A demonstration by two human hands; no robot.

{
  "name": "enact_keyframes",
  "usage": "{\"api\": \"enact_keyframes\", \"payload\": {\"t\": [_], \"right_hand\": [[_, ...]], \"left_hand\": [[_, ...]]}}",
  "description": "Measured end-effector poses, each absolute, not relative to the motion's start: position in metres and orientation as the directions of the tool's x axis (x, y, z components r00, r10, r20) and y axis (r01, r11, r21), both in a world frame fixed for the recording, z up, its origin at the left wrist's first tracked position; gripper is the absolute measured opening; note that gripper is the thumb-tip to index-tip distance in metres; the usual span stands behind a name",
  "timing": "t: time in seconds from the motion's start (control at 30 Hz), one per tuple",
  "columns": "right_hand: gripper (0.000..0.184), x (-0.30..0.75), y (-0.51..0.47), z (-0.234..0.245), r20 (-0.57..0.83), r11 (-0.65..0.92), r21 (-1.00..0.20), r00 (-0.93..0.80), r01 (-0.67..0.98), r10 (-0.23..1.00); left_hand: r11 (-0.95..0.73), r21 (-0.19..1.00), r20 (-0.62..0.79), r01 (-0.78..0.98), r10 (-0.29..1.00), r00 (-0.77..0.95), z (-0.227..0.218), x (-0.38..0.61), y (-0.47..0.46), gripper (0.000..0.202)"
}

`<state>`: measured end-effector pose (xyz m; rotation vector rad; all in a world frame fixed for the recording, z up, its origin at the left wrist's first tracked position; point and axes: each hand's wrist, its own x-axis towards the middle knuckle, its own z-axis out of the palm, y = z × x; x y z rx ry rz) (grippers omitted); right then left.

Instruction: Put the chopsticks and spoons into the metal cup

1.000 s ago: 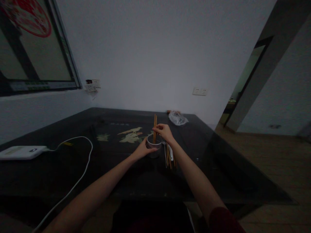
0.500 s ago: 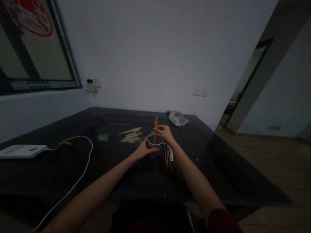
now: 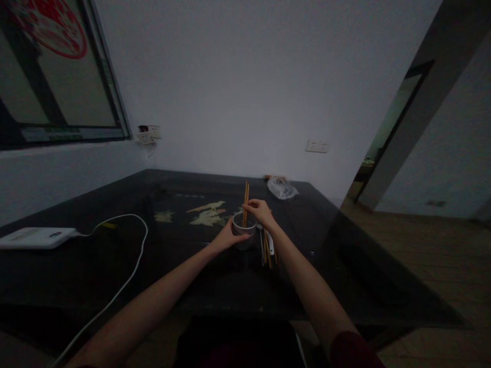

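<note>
A round, light-coloured cup (image 3: 245, 240) stands on the dark table, and my left hand (image 3: 227, 237) is wrapped round its left side. A pair of wooden chopsticks (image 3: 246, 197) rises nearly upright from the cup, with the lower ends inside it. My right hand (image 3: 259, 210) pinches the chopsticks a little above the rim. Beside the cup on the right lie more chopsticks (image 3: 265, 250), a white spoon (image 3: 270, 244) and a metal spoon (image 3: 261, 237), partly hidden by my right forearm. The inside of the cup is too dark to make out.
A clear plastic bag (image 3: 282, 188) lies at the back right of the table (image 3: 184, 296). At the left edge sits a white power bank (image 3: 38, 237), its white cable (image 3: 142, 245) curving toward the front. A dark flat object (image 3: 370, 273) rests at the right.
</note>
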<state>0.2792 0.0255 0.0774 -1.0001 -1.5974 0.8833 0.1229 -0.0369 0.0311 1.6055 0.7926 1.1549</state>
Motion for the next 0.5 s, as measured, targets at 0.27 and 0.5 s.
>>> {"api": "enact_keyframes", "payload": {"t": [0.27,0.5], "right_hand": [[0.034,0.2779,0.0241,0.0756,0.358,0.378,-0.911,-0.142,0.166,0.923],[0.037,0.2830,0.0203,0.0816,0.331,0.346,-0.928,-0.123,0.137,0.936]], "left_hand": [[-0.340,0.936,0.352,-0.094,0.882,0.312,0.0270,0.1230,-0.0336,0.079],[-0.353,0.927,0.375,-0.126,0.879,0.296,0.0285,0.1225,-0.0325,0.087]]}}
